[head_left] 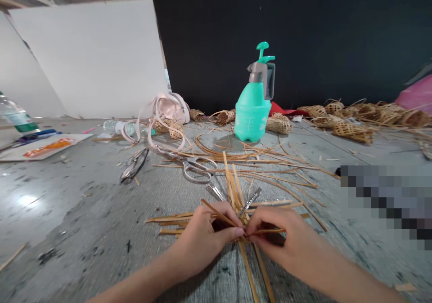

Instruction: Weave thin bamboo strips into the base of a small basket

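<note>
Crossing bamboo strips [232, 186] lie on the table under both hands, their ends fanning out on all sides. My left hand [209, 233] pinches a bamboo strip [216, 211] between thumb and fingers, near the crossing. Close beside it, my right hand [283, 235] is closed in a pinch on a thin strip [270, 231] at the same spot. The fingertips nearly touch, and the weave beneath them is partly hidden. Just beyond the hands are a metal clip [251, 200] lying on the strips and tweezers-like metal prongs [216, 191].
Scissors [199, 170] and loose strips [270, 161] lie ahead. A green pump sprayer [253, 112] stands behind them. Eyeglasses [134, 166], a pink bag [170, 107] and a water bottle [126, 127] are to the left. Several small woven baskets [351, 130] line the back right by a black panel [297, 37].
</note>
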{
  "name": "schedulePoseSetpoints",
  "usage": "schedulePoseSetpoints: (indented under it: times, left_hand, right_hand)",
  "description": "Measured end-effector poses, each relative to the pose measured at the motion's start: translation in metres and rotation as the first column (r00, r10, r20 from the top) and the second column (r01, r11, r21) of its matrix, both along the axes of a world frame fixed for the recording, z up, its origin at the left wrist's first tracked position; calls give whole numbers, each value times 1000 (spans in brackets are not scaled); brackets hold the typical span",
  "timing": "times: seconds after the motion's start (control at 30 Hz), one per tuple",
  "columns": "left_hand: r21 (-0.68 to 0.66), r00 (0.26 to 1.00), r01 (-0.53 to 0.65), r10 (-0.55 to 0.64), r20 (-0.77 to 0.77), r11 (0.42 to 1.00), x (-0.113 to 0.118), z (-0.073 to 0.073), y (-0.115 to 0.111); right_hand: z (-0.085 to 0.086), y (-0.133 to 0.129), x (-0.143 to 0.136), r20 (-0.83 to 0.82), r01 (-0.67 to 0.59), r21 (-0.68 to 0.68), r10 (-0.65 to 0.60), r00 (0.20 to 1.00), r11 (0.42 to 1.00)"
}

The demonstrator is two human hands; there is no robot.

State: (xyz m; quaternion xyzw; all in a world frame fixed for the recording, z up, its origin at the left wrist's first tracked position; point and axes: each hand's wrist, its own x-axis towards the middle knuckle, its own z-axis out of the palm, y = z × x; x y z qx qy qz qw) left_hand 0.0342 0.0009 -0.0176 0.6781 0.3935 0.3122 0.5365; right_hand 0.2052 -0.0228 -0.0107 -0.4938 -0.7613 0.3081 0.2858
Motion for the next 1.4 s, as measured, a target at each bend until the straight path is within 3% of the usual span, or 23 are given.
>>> schedulePoseSetpoints:
  times: [0.17, 0.27, 0.53, 0.7, 0.9, 1.13, 1.27, 1.4]
  left_hand:
    - [15, 999, 34, -34, -1, 999, 0, 1, 0]
    - [17, 1000, 26, -26, -4, 1000, 1, 0, 0]
    - [1, 1000, -20, 20, -12, 1000, 1, 2, -2]
    - [24, 992, 118, -118, 35, 993, 0, 3, -3]
    - [49, 997, 39, -42, 61, 998, 4, 0, -2]
    - [75, 999, 29, -25, -42, 997, 6, 5, -3]
    - [79, 997, 25, -19, -76, 997, 6, 2, -3]
    - [91, 995, 20, -11, -97, 996, 6, -1, -3]
  right_hand:
    - [-11, 5, 3, -157, 78, -168, -104, 982, 983]
    - [-13, 5, 3, -209, 20, -224, -68, 975, 974]
    - [-8, -1, -5, -183, 67, -153, -95, 979, 986]
    - [-7, -1, -4, -190, 64, -171, -97, 977, 983]
    - [-9, 1, -4, -175, 77, -190, -111, 978, 979]
    - [-2, 2, 9, 4, -25, -123, 25, 1000, 992]
    - [3, -1, 15, 137, -65, -9, 66, 988, 998]
    - [0, 4, 18, 176, -107, 12, 104, 979, 994]
